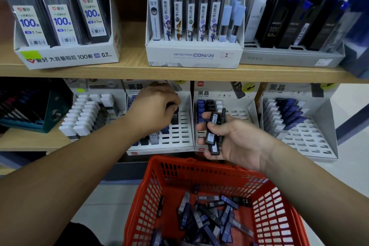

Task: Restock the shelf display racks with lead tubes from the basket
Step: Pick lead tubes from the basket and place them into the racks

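I note left hand (153, 106) pinching 1 tube (175, 115) at the rack (182, 126); right hand (237, 138), half-curled round spare tubes (213, 132), could spill them.

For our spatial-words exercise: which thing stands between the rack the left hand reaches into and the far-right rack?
A third slotted rack, mostly empty, partly behind the right hand holding lead tubes; head view.

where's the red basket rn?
Head view, bottom centre: the red basket is in front of the lower shelf, just under the right hand and the white display racks, with loose lead tubes lying in its bottom.
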Tool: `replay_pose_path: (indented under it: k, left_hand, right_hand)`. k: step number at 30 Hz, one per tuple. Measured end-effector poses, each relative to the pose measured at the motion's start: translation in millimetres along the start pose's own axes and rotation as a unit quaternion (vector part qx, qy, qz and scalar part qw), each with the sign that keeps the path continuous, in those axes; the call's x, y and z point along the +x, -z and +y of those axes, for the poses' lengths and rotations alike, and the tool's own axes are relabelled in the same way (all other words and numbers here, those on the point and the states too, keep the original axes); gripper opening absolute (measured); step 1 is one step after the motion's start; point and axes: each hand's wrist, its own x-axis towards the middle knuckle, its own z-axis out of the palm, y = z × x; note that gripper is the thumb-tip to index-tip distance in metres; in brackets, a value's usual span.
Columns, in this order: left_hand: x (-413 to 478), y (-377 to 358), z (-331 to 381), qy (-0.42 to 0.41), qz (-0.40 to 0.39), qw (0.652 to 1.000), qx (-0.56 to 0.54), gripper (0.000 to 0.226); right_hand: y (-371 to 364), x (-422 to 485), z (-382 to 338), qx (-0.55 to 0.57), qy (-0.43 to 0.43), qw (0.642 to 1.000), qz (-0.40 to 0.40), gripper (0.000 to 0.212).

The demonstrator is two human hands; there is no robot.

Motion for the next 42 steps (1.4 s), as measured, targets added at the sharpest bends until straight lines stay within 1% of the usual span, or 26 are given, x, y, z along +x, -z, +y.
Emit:
replay_pose_path:
  k: [1,2,4,6,7,8,11,12,14,16,17,18,21,23,26,29,31,33,37,38,40,42]
  left_hand:
    - [-0.7,2.9,8.5,0.018,-0.004,0.999,-0.032,0.012]
    - [-2.5,5.3,19.3,0.054,-0.019,0.994,-0.093,0.011]
    - [-6.4,8.0,41.1,0.114,-0.076,0.966,-0.221,0.013]
    - [-9.2,6.9,58.0,0.138,-0.140,0.938,-0.286,0.016]
    - [-9.8,6.2,62.3,0.148,-0.159,0.924,-0.314,0.016]
    - [-9.8,7.6,65.2,0.162,-0.166,0.912,-0.339,0.014]
    - [-7.6,11.5,65.2,0.211,-0.147,0.890,-0.378,0.013]
    - [-7.0,13.2,65.0,0.231,-0.145,0.879,-0.390,0.013]
    - [-6.1,15.8,66.0,0.261,-0.146,0.846,-0.442,0.012]
    - [-6.3,18.4,70.4,0.267,-0.149,0.813,-0.495,0.013]
    - [-6.7,18.4,72.9,0.264,-0.154,0.803,-0.511,0.015]
    - [-7.3,17.5,75.0,0.259,-0.161,0.801,-0.516,0.016]
    - [-8.4,11.1,78.8,0.243,-0.184,0.811,-0.499,0.021]
    - [-9.2,6.4,80.2,0.233,-0.193,0.825,-0.478,0.023]
    - [-9.2,-0.2,84.2,0.219,-0.204,0.848,-0.437,0.020]
    - [-6.9,-6.6,88.0,0.205,-0.212,0.868,-0.400,0.022]
    - [-5.8,-10.7,89.3,0.198,-0.220,0.877,-0.379,0.024]
    - [-6.2,-15.3,88.0,0.194,-0.218,0.888,-0.356,0.024]
    - [-11.3,-22.6,70.6,0.225,-0.205,0.912,-0.276,0.016]
    - [-13.2,-22.6,66.0,0.240,-0.210,0.910,-0.264,0.016]
    - [-17.2,-22.3,59.5,0.276,-0.217,0.897,-0.269,0.017]
    - [-20.2,-23.1,55.0,0.298,-0.211,0.890,-0.274,0.016]
  right_hand:
    - [-0.3,0.1,0.5,-0.026,0.006,1.000,0.000,0.034]
    - [-0.5,0.3,1.0,-0.050,0.012,0.999,0.002,0.035]
    - [-1.5,0.5,2.1,-0.077,0.017,0.997,0.006,0.035]
    - [-3.4,-0.3,3.2,-0.087,0.015,0.996,0.002,0.035]
    - [-3.9,-1.3,3.8,-0.092,0.013,0.996,-0.002,0.036]
    - [-3.8,-2.4,4.3,-0.100,0.014,0.995,-0.007,0.036]
    - [0.4,-6.3,3.9,-0.106,0.025,0.994,-0.005,0.033]
    - [3.5,-7.3,3.5,-0.099,0.028,0.995,0.009,0.031]
    - [11.5,-8.7,2.2,-0.086,0.030,0.994,0.053,0.030]
    - [20.3,-9.8,1.4,-0.083,0.022,0.992,0.090,0.032]
    - [24.1,-10.6,1.0,-0.084,0.016,0.991,0.100,0.033]
    - [26.8,-11.4,0.4,-0.083,0.012,0.991,0.102,0.035]
    - [30.5,-14.1,-1.2,-0.070,0.015,0.993,0.096,0.031]
    - [31.7,-14.0,-1.8,-0.060,0.034,0.993,0.099,0.027]
    - [33.1,-11.4,-2.5,-0.042,0.060,0.992,0.107,0.028]
    - [35.2,-8.4,-1.3,-0.038,0.085,0.989,0.119,0.017]
    - [38.1,-4.7,-0.8,-0.049,0.118,0.983,0.133,0.020]
    - [41.4,-0.7,-2.8,-0.081,0.150,0.974,0.150,0.025]
    - [48.1,8.3,-4.7,-0.167,0.207,0.941,0.210,0.018]
    - [49.5,11.3,-3.9,-0.188,0.224,0.930,0.224,0.018]
    - [50.7,19.2,-1.8,-0.224,0.253,0.909,0.243,0.019]
    - [50.4,29.8,0.6,-0.246,0.270,0.898,0.244,0.013]
